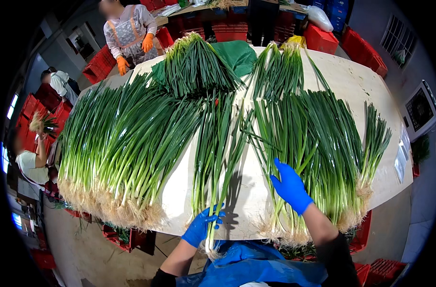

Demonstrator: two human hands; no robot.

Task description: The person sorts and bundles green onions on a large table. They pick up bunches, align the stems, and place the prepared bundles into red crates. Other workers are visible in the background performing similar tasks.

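Observation:
My left hand (200, 226), in a blue glove, grips a few spring onions (215, 195) low on their white stems, with the roots hanging past the table's near edge. Their green leaves stretch away from me across the pale tabletop (178, 192). My blue-gloved right hand (291, 187) is over the right-hand heap of spring onions (325, 154); its thumb and fingers are apart and I see nothing in it. A larger heap of spring onions (121, 143) covers the left side, roots towards me.
More spring onions (198, 68) lie at the far side by a green cloth (236, 53). A small bunch (372, 143) rests at the right. Across the table stands a person in orange gloves (132, 32). Red crates (320, 37) surround the table; a scale-like device (420, 109) is at right.

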